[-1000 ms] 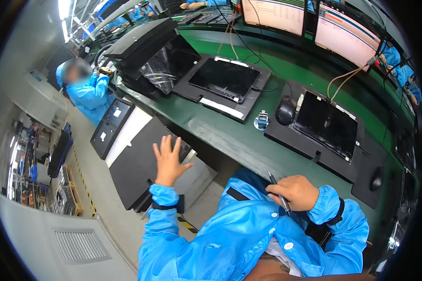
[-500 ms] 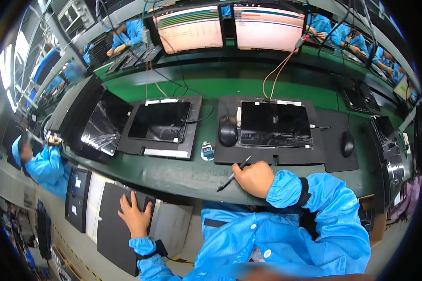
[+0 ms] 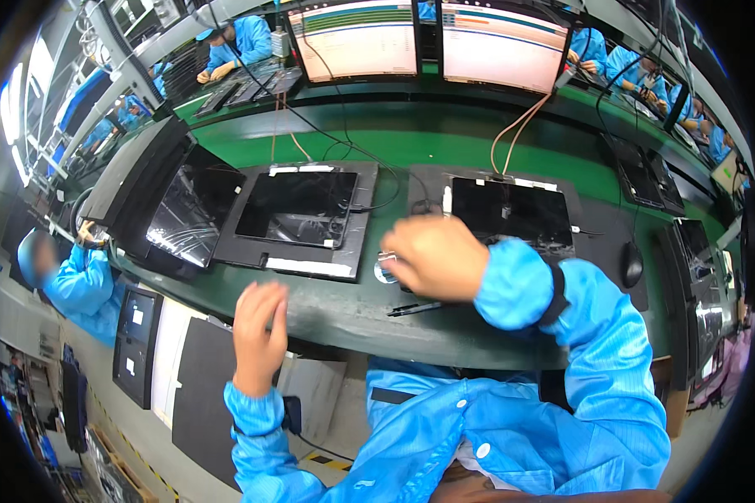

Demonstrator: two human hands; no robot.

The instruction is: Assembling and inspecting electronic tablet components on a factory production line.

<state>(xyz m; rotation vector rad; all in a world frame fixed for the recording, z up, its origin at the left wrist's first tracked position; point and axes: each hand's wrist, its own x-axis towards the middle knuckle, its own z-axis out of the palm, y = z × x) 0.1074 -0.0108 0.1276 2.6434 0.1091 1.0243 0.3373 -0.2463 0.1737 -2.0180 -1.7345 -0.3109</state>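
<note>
My right hand (image 3: 440,256) is over the bench, its thumb and fingertips around a small silver-and-white item (image 3: 385,267) on a round base. Blur and the hand itself hide whether the fingers grip it. A black pen (image 3: 415,309) lies on the bench just below that hand. My left hand (image 3: 260,335) is raised at the bench's front edge, fingers stretched up and thumb a little apart, with nothing in it. Behind my right hand is a black flat panel (image 3: 512,210) on a dark pad. Another panel (image 3: 295,205) lies on a pad to the left.
Two lit monitors (image 3: 356,42) stand at the back. A tilted black panel (image 3: 195,205) rests at the left, and a mouse (image 3: 632,265) sits at the right. Dark boards (image 3: 201,402) stand below the bench edge. A co-worker (image 3: 80,285) is at far left; cables cross the bench.
My right hand has let go of the pen, now on the bench, and moved up and left to the small item. My left hand has lifted off the dark board toward the bench edge.
</note>
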